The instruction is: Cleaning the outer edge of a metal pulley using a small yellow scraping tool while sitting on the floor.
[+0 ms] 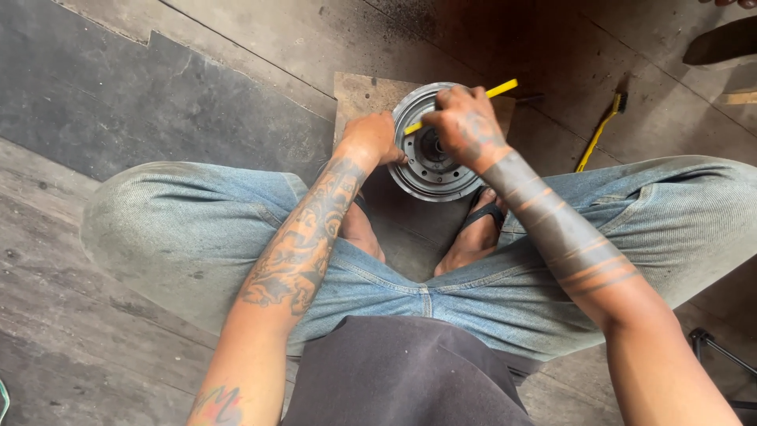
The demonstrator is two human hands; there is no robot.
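A round grey metal hub [426, 164] with a ring of holes lies flat on a square wooden board [360, 95] on the floor between my feet. My left hand [371, 138] rests on the hub's left rim and steadies it. My right hand [464, 125] is closed around a thin yellow-handled tool [498, 89], whose working end points down into the hub's centre and is hidden by my fingers. I squat over it, knees in blue jeans spread to both sides.
A yellow-handled brush [599, 132] lies on the floor to the right of the board. A dark mat [95, 95] covers the floor at left. A black metal stand leg [714, 347] shows at lower right. Someone's sandalled foot [721, 43] is at top right.
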